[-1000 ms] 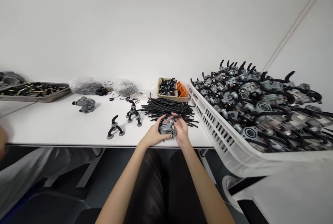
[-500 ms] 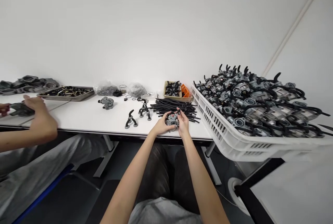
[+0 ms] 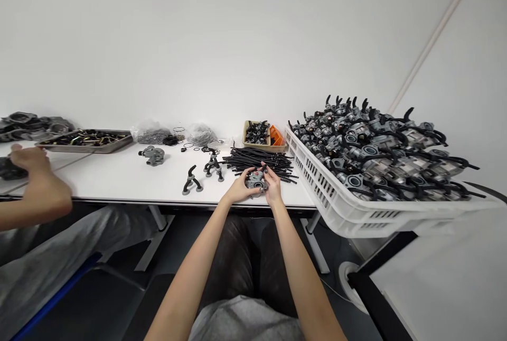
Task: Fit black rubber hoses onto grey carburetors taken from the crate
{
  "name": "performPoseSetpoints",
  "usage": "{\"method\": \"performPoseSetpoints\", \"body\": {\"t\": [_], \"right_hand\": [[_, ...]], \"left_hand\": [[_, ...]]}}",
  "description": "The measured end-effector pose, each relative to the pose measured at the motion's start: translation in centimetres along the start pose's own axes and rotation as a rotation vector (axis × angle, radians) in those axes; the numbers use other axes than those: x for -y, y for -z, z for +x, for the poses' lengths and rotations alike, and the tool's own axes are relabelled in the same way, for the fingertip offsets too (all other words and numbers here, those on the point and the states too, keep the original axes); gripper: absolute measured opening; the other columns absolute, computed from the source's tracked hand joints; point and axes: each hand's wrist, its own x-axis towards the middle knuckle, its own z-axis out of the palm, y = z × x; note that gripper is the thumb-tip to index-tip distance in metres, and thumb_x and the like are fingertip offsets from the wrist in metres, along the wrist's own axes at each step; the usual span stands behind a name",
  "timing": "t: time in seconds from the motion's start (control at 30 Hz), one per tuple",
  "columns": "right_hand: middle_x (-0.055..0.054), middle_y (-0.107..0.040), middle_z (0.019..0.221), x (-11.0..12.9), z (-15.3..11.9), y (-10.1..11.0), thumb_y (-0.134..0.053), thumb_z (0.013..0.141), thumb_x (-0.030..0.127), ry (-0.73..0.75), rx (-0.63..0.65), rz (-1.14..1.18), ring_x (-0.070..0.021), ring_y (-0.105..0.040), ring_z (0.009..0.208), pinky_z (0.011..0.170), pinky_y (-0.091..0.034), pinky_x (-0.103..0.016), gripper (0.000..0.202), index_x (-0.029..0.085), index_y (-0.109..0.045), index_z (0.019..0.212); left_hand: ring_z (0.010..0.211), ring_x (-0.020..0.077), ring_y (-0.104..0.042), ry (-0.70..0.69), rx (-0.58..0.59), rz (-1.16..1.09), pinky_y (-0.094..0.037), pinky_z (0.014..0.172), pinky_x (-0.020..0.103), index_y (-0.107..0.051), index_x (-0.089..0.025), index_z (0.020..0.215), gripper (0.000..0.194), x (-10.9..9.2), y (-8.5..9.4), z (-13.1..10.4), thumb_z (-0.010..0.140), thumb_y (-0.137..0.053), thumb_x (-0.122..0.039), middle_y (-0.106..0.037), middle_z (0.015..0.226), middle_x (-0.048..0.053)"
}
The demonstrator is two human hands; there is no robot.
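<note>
Left hand (image 3: 237, 190) and right hand (image 3: 273, 188) are holding a gray part (image 3: 256, 183) between their fingers; black tubes (image 3: 257, 159) are lying on the far side.

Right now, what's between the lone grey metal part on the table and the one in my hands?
In the head view, two black branched hose pieces, then your left hand, lie between the lone part and the held part.

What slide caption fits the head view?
Left hand and right hand hold a gray carburetor in front of black hoses, near a white plastic crate heaped with hose-fitted carburetors.
</note>
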Motion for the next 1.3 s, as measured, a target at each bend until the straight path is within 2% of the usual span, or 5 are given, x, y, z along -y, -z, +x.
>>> {"method": "performPoseSetpoints", "body": {"t": [0.47,0.73,0.87,1.07,1.3], "right_hand": [[-0.003,-0.075,0.1,-0.7,0.3,0.5,-0.071,0.07,0.024,0.024,0.009,0.019,-0.0173,-0.07,0.084,0.085,-0.055,-0.034,0.031,0.023,-0.074,0.102],[-0.005,-0.075,0.106,-1.3,0.8,0.9,-0.075,0.067,0.021,0.045,-0.036,0.012,-0.0194,-0.068,0.098,0.093,-0.053,-0.036,0.03,0.021,-0.075,0.097],[-0.004,-0.075,0.105,-1.3,0.8,1.0,-0.076,0.066,0.02,0.043,-0.04,0.019,-0.0182,-0.069,0.094,0.09,-0.054,-0.035,0.032,0.022,-0.075,0.098],[-0.002,-0.075,0.089,-0.9,0.5,0.8,-0.072,0.071,0.023,0.018,-0.003,0.022,-0.016,-0.069,0.078,0.08,-0.056,-0.033,0.028,0.022,-0.074,0.099],[-0.003,-0.075,0.094,-1.0,0.5,0.9,-0.075,0.068,0.023,0.022,-0.017,0.016,-0.0172,-0.069,0.082,0.082,-0.055,-0.034,0.03,0.022,-0.074,0.097]], "left_hand": [[0.119,0.0263,-0.058,-0.007,-0.011,-0.001,-0.044,0.104,0.041,-0.04,-0.02,0.136,0.083,0.8,-0.2,0.3,0.066,-0.079,-0.043,-0.058,0.133,0.012],[0.118,0.0269,-0.059,-0.02,-0.007,-0.002,-0.044,0.104,0.042,-0.041,-0.02,0.135,0.081,0.7,-0.1,0.2,0.067,-0.079,-0.043,-0.059,0.133,0.012],[0.117,0.0266,-0.059,-0.019,-0.004,0.0,-0.044,0.103,0.042,-0.041,-0.02,0.134,0.08,0.4,-0.1,0.2,0.067,-0.079,-0.042,-0.06,0.131,0.012],[0.117,0.0275,-0.059,-0.012,-0.005,0.011,-0.045,0.102,0.042,-0.041,-0.021,0.134,0.082,0.4,0.0,0.1,0.065,-0.079,-0.043,-0.06,0.131,0.011],[0.116,0.0264,-0.06,-0.013,0.005,-0.001,-0.046,0.101,0.04,-0.04,-0.021,0.135,0.081,0.4,0.0,0.1,0.067,-0.078,-0.042,-0.06,0.131,0.012]]}}
